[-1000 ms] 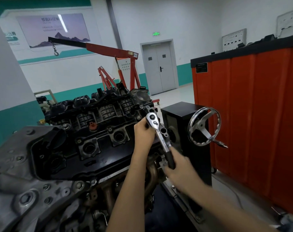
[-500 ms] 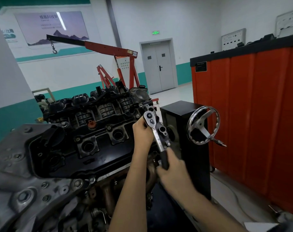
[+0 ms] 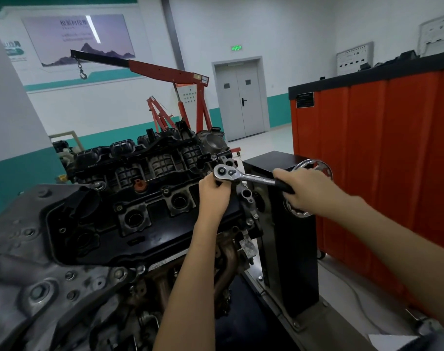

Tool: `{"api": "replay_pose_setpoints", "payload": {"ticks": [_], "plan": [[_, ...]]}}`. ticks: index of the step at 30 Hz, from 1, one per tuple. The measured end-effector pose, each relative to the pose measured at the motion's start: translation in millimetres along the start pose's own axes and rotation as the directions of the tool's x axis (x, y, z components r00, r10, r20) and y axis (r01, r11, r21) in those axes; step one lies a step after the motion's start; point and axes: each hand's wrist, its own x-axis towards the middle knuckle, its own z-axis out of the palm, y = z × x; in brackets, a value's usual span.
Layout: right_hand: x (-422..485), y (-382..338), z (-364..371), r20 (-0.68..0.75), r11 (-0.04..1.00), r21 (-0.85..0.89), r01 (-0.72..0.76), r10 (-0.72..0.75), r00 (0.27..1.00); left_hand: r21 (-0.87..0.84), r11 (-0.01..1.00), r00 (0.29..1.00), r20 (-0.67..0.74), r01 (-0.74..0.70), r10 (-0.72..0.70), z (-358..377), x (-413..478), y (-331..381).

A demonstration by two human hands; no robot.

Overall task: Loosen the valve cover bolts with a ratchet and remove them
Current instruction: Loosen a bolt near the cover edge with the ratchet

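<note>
The ratchet is seated at the far right corner of the valve cover, its head clasped by the curled fingers of the left hand and its black handle clamped in the right hand. The steel tool is judged rigid and weighty, so leverage is best taken at the handle end. Swing is limited at right by the handwheel just behind that hand; room appears open toward the near side.
</note>
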Motion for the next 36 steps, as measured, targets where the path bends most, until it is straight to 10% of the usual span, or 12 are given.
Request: {"api": "replay_pose_setpoints", "payload": {"ticks": [3, 6, 10, 15, 20, 24, 31, 36], "plan": [[-34.9, -35.2, 27.5, 0.031, 0.93, 0.322, -0.175, 0.174, 0.984, -0.068, 0.997, 0.998, -0.049, 0.031, -0.034, 5.1, -5.3, -4.1], [-59.7, -93.0, 55.5, 0.121, 0.609, 0.735, -0.299, 0.317, 0.941, -0.099, 0.995, 0.998, -0.056, -0.001, -0.005, 10.0, -6.4, -2.2], [-50.9, -146.6, 78.4, 0.161, 0.407, 0.849, -0.336, 0.405, 0.9, -0.057, 0.998, 0.997, -0.076, -0.015, 0.01, 10.7, -4.1, -2.5], [-50.2, -66.5, 48.5, 0.173, 0.691, 0.669, -0.273, 0.213, 0.962, 0.017, 0.999, 0.999, 0.019, -0.041, 0.04, 1.7, 0.7, -2.6], [-2.0, 8.2, 0.9, 0.063, 0.999, 0.036, -0.011, 0.009, 0.998, 0.037, 0.998, 0.998, 0.02, -0.052, 0.052, 0.8, -0.2, 1.9], [-26.4, -17.1, 26.5, 0.009, 0.969, 0.205, -0.142, 0.143, 0.99, -0.031, 1.0, 0.999, -0.049, -0.001, -0.001, 6.1, -8.5, -0.7], [-53.1, -148.4, 82.5, 0.123, 0.363, 0.885, -0.293, 0.423, 0.898, -0.045, 0.999, 0.996, -0.083, -0.019, 0.015, 11.8, -7.1, -3.6], [-55.9, -96.3, 67.8, 0.148, 0.563, 0.772, -0.295, 0.293, 0.945, -0.03, 0.999, 0.999, -0.024, -0.035, 0.034, 5.7, -2.4, -6.2]]}}
